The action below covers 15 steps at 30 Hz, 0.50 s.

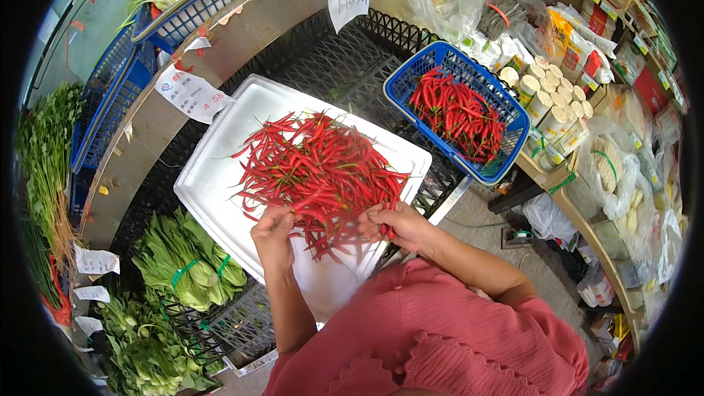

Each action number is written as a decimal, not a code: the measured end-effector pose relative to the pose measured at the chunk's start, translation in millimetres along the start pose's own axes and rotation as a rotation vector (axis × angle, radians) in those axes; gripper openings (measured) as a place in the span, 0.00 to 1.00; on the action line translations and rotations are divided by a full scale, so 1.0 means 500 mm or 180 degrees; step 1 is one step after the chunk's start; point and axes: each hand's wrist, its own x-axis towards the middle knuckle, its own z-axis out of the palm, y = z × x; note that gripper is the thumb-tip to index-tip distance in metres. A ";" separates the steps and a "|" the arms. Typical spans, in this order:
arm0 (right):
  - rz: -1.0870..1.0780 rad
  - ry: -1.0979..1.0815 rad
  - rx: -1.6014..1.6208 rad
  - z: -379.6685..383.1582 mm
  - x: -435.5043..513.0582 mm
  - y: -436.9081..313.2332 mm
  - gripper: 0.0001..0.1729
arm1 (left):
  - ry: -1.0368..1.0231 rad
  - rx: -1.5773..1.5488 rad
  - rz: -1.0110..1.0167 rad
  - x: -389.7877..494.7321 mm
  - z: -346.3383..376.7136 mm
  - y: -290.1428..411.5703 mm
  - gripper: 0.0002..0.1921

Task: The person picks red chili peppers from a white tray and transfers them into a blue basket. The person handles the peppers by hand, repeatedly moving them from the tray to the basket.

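A large heap of red chili peppers (324, 165) lies in a white foam box lid or tray (212, 176). At the near left edge of the heap is my left hand (275, 228), thumb and fingers pinched on a chili by its stem end. My right hand (393, 225) is curled at the near right edge, closed round a few red chilies that poke out between the fingers. Some chilies between the hands look blurred. Beyond the tray, to the right, a blue plastic basket (404, 107) holds more red chilies (456, 113).
The tray rests on black plastic crates (341, 60). Bundled leafy greens (187, 264) lie at the left, beside a curved board (137, 115) with paper price tags. Blue baskets (203, 5) stand behind that board. Shelves with packaged goods (555, 93) line the right.
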 end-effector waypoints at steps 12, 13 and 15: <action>-0.0021 -0.0578 0.0324 0.031 0.011 -0.004 0.10 | -0.0111 0.0806 0.0796 -0.066 0.092 -0.060 0.06; -0.0064 -0.0440 0.0423 0.027 0.014 -0.001 0.09 | -0.0030 0.0993 0.1016 -0.069 0.097 -0.062 0.05; -0.0206 -0.0468 0.0545 0.022 0.015 0.000 0.07 | -0.0053 0.1006 0.0951 -0.087 0.115 -0.064 0.05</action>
